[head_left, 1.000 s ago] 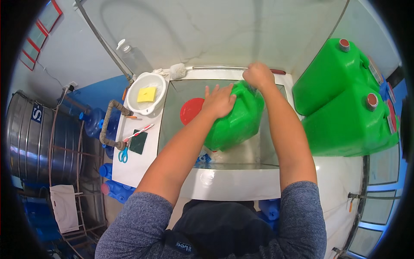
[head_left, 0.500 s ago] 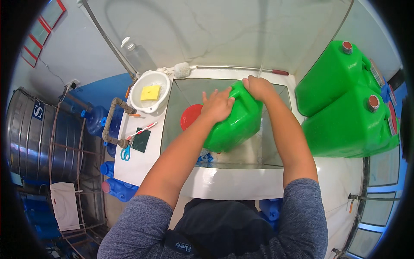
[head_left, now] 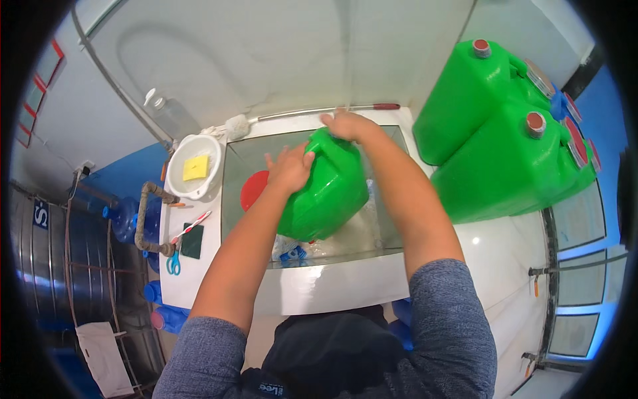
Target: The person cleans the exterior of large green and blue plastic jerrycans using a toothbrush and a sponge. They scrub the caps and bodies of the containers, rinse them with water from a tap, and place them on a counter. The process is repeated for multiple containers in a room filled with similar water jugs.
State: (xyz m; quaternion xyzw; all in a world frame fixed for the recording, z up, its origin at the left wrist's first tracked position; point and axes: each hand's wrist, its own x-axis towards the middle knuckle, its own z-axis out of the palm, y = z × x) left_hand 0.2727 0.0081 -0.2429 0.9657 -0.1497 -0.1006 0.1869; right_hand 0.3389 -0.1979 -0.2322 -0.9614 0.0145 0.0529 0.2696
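A wet green jerrycan (head_left: pixel 325 193) stands tilted inside a sink-like glass-walled basin (head_left: pixel 392 256). My left hand (head_left: pixel 290 168) lies against its left shoulder, thumb by the moulded handle and other fingers reaching over the far side. At the can's far top end, my right hand (head_left: pixel 349 126) is bent around the corner, its fingertips partly hidden. Left of the can, a round red piece (head_left: pixel 254 191) shows partly behind my left hand; whether it belongs to the can I cannot tell. A crumpled blue-and-white packet (head_left: pixel 291 253) lies on the basin floor.
More green jerrycans (head_left: pixel 485 159) with red caps stand at right. On the left ledge are a white bowl (head_left: pixel 174 176) with a yellow sponge (head_left: pixel 196 168), scissors (head_left: pixel 173 264), a dark scouring pad (head_left: pixel 192 241), a toothbrush and a pipe (head_left: pixel 141 216). A long-handled brush (head_left: pixel 312 113) lies behind the basin.
The whole view has shifted, so the scene sits further left. My left fingers look less spread, and my right hand has turned slightly at the can's top. The jerrycan stays in the basin.
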